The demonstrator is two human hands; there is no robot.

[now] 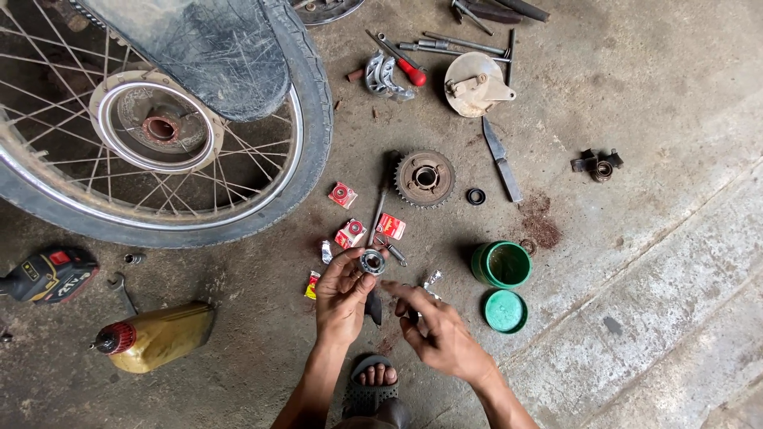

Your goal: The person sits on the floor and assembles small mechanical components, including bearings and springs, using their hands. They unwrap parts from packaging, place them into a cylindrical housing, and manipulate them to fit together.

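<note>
Gripping a round steel bearing between thumb and fingertips, the left hand is held above the concrete floor, palm turned toward the camera. The bearing is positioned just below two small red bearing boxes and well below the toothed rear sprocket. The right hand is held open beside the left, fingers extended toward the bearing but not touching it; nothing is gripped in it. A crumpled foil wrapper is seen just beyond the right fingertips.

An open green grease tub is placed to the right of the hands, with its green lid laid flat just below it. A third red box is located beside the tyre of the spoked motorcycle wheel, which lies flat at upper left. A black rubber seal ring is located right of the sprocket, and a flat blade further right. A brake plate, a red-handled screwdriver and several spanners are grouped at the top. A gold oil bottle with a red cap is laid on its side at lower left, near a cordless drill. A sandalled foot is visible between the forearms
</note>
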